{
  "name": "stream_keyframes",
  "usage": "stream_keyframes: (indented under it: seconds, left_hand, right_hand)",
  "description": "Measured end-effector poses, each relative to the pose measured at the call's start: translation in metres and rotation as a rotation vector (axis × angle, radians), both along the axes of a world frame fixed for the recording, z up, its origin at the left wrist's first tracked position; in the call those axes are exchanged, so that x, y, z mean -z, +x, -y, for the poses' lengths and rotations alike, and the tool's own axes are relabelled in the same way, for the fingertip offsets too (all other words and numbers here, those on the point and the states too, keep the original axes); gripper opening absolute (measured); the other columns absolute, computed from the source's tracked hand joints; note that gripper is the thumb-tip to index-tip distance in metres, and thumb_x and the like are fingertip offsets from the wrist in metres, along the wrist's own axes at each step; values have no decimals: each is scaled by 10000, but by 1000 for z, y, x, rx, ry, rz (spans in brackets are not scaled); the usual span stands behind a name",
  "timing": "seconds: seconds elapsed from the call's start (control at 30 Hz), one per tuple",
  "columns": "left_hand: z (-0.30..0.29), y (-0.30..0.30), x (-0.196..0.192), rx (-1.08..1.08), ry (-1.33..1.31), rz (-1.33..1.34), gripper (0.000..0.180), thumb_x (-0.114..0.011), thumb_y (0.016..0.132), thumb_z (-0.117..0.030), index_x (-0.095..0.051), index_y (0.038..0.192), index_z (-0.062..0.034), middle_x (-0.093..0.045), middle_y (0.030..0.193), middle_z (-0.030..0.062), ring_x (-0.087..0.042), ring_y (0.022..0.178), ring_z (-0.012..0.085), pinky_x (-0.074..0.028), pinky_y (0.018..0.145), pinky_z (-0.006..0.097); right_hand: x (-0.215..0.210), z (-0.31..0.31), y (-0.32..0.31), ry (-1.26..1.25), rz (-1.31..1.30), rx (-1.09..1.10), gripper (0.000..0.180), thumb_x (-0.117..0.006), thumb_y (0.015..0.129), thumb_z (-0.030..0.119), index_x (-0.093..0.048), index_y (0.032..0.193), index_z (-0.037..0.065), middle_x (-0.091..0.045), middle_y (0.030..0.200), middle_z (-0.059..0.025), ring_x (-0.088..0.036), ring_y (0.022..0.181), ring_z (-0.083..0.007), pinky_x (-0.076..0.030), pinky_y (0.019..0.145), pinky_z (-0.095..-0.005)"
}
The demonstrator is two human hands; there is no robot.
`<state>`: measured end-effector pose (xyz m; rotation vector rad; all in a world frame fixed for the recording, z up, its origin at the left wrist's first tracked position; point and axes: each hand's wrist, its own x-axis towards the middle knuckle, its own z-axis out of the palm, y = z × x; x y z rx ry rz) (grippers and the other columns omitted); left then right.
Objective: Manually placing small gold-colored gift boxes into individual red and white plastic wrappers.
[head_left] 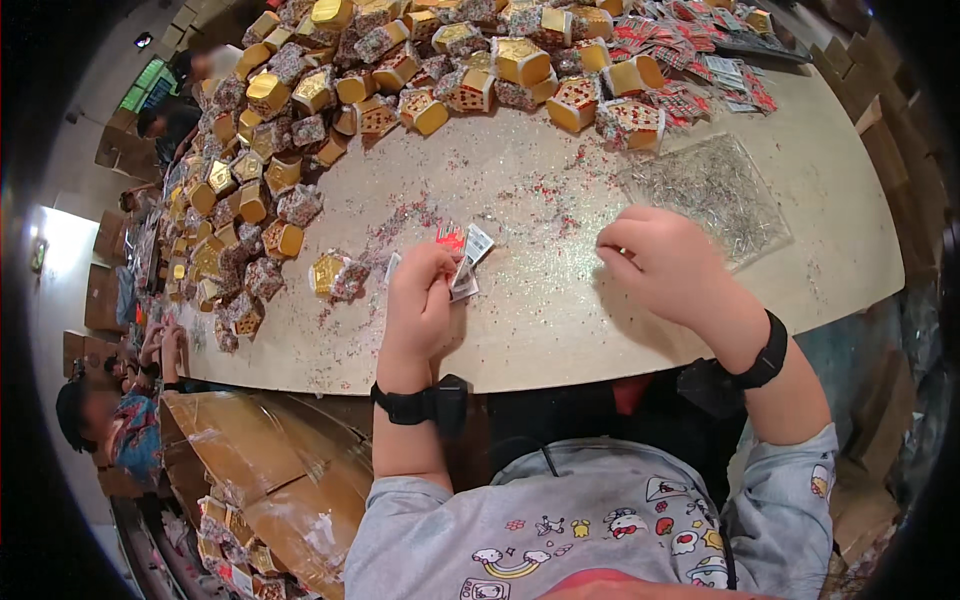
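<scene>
My left hand (418, 305) is closed around a few small printed tags. A red tag (450, 238) and a white tag (478, 243) stick out past its fingertips, just above the tabletop. My right hand (665, 265) is held over the table to the right, thumb and fingers pinched together. Whatever is between those fingertips is too small or hidden to make out. Beyond this hand lies a heap of thin metal pins (705, 185) on a clear, flat plastic sheet or bag. Left of my left hand sits a small bead-covered ornament with a gold base (335, 275).
A big pile of house-shaped ornaments with gold bases (520, 62) covers the table's far and left sides. Red and white tags (660, 45) are heaped at the far right. Beads and glitter litter the tabletop (540, 330). A cardboard box (265, 450) stands left; other people sit farther left.
</scene>
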<state>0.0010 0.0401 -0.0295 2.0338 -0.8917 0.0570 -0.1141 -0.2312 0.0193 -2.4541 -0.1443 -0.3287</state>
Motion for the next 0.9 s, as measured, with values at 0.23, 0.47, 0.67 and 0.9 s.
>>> stream_keyframes:
  seconds: [0.23, 0.47, 0.67, 0.9]
  left_hand:
    - [9, -4, -5, 25, -71, -7, 102, -591, 770, -28, -534, 852, -6, -563, 876, 135, -546, 818, 266, -435, 763, 332]
    - [4, 2, 7, 108, -204, -83, 167, -585, 819, -137, -532, 916, -11, -547, 936, 124, -528, 847, 229, -430, 773, 329]
    - [3, 0, 7, 153, -264, -99, 273, -578, 844, -260, -527, 956, -17, -526, 997, 133, -519, 902, 231, -424, 802, 329]
    - [1, 0, 6, 122, -318, -105, 339, -527, 881, -330, -545, 974, -5, -537, 999, 133, -517, 928, 236, -409, 835, 341]
  right_hand:
    - [30, -63, 12, -7, -71, -259, 177, -598, 783, 173, -589, 875, 23, -592, 902, -160, -590, 824, -348, -474, 723, -438]
    - [41, -116, 41, 372, -120, -18, 427, -674, 714, 277, -578, 1036, 15, -594, 983, -190, -594, 897, -366, -482, 769, -430]
    - [40, -124, 49, 696, -229, 17, 395, -681, 652, 237, -592, 991, 56, -610, 937, -174, -593, 874, -371, -479, 759, -426]
    - [57, -132, 45, 189, 22, -20, 491, -696, 631, 195, -529, 1069, 46, -595, 944, -134, -540, 976, -335, -363, 925, -492]
